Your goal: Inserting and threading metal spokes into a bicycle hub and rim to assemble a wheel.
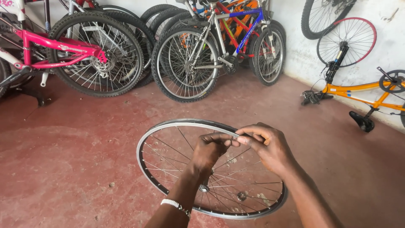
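a red-painted concrete floor (71, 160) fills most of the view, running back to a whitewashed wall (295, 50) where bicycles are parked in a row: a pink bicycle (59, 48) at the left, then a silver and blue bicycle (219, 38) leaning among several others, their tyres resting on the floor. at the right an orange bicycle frame (358, 90) lies along the base of the wall, with a red-rimmed wheel (346, 41) propped against the wall just above it. in the near middle a bare wheel rim (168, 126), silver with thin spokes and no tyre, is held close to flat above the floor, its face turned up toward the camera and tilted a little so the far edge sits higher than the near edge; seen this way it reads as an oval whose long axis runs left to right across the view, and its hub (204, 188) sits low near the person's left forearm. the left hand (209, 148) reaches up through the spokes, its fingers curled in and pinched together at the far edge of the rim. the right hand (270, 145) comes in from the right over the rim, thumb and forefinger closed on the same spot of the rim edge, touching the left fingertips. what small part, if any, lies between the fingers cannot be told. a white beaded bracelet (175, 205) circles the left wrist.
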